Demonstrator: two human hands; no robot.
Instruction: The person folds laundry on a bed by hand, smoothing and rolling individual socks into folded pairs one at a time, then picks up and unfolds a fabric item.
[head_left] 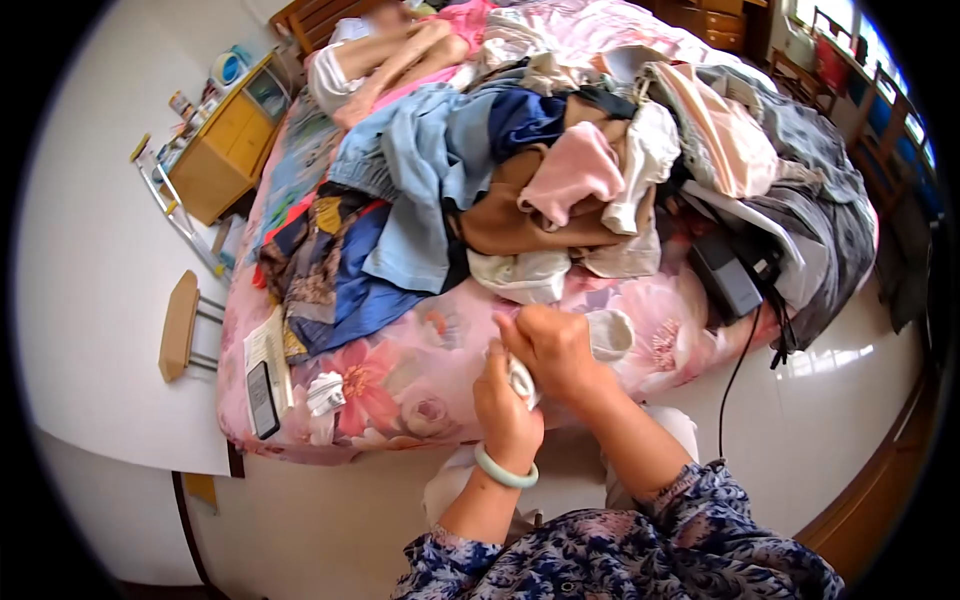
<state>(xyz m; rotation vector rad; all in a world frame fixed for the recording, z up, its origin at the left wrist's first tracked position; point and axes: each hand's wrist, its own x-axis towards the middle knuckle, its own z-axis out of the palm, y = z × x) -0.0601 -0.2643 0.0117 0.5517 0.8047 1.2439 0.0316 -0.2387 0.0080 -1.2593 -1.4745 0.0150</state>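
My left hand, with a pale green bangle at the wrist, is closed around a bunched white sock. Pressed against it from the right, my right hand is curled with its thumb up, gripping the same sock, which the fingers mostly hide. Just beyond my right hand another white sock lies on the floral bedspread. To the left rests a small folded white bundle, probably socks.
A large heap of clothes covers the middle of the bed. A phone lies on a booklet at the left edge. At right sits a dark grey box with a cable. Another person's legs stretch across the far left.
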